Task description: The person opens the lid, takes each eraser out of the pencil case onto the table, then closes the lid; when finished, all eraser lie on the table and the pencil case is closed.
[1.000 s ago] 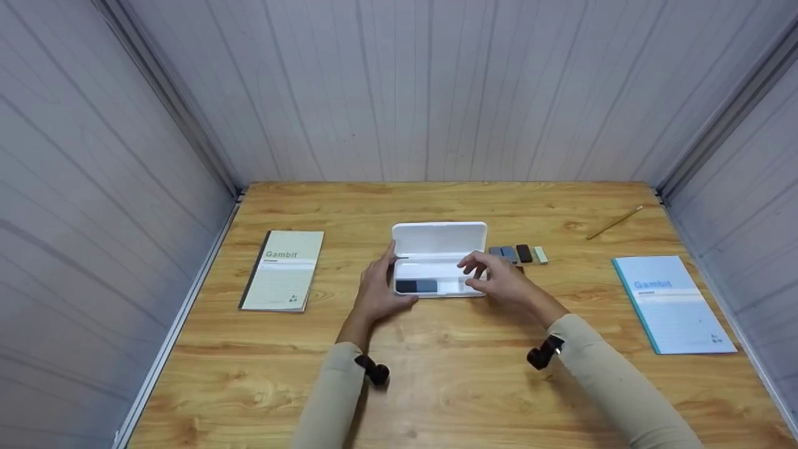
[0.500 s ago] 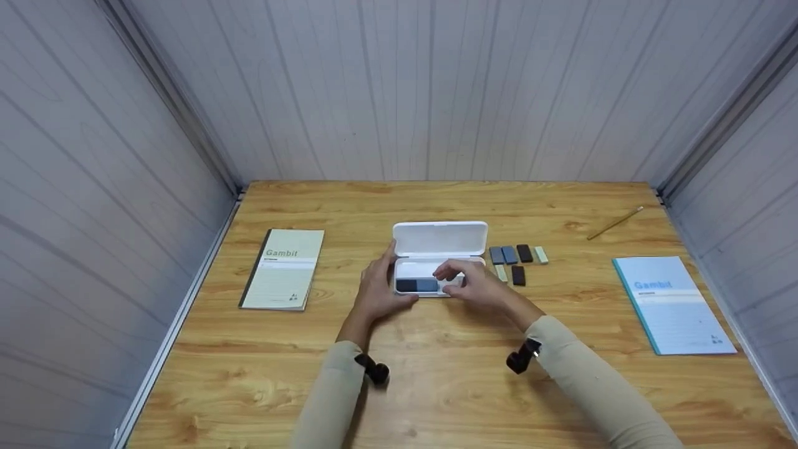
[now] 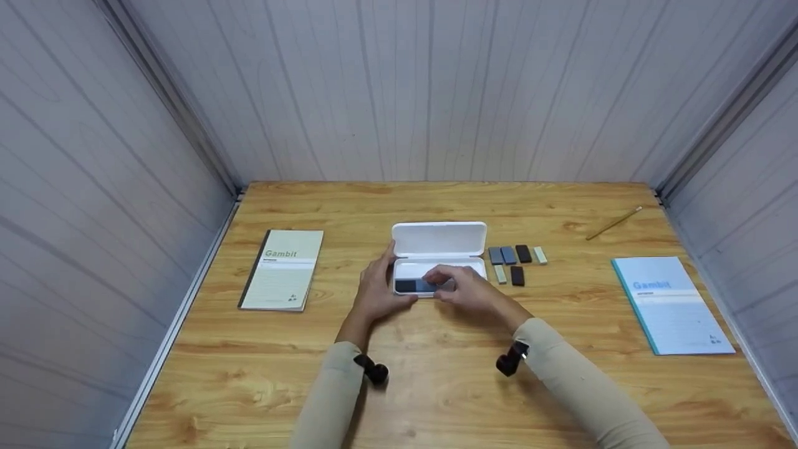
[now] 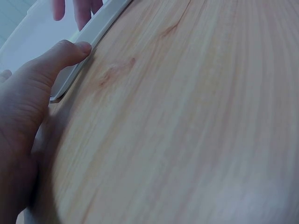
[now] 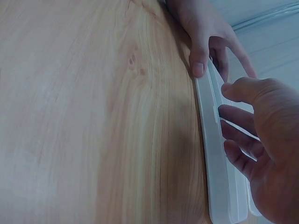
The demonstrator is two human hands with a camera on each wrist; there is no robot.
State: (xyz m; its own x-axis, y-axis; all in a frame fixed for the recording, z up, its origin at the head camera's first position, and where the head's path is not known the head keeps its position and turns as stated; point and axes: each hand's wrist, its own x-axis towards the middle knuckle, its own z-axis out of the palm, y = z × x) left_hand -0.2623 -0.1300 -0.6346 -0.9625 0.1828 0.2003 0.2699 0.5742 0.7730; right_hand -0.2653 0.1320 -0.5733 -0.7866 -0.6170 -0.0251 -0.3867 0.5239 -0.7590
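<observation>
The white pencil case point(image 3: 439, 239) lies open with its lid tipped back. My left hand point(image 3: 377, 290) grips its left end, thumb point(image 4: 74, 51) on the front rim and fingers along the side. Inside, a black block point(image 3: 406, 285) and a blue-grey block point(image 3: 424, 285) lie side by side in the front row. Over the case's front part is my right hand point(image 3: 464, 288), its fingertips right at the blue-grey block. In the right wrist view its thumb point(image 5: 240, 89) and loosely bent fingers stand apart, with nothing visible between them.
Right of the case lie several small blocks: blue-grey point(image 3: 509, 254), black point(image 3: 517, 275) and pale green point(image 3: 540, 255). A pencil point(image 3: 614, 223) lies at the back right. A cream notebook point(image 3: 283, 271) is at left, a blue-edged notebook point(image 3: 673, 305) at right.
My right hand has moved left across the case, from its right end to the blue-grey block, uncovering the blocks on the table. The left hand has stayed on the case.
</observation>
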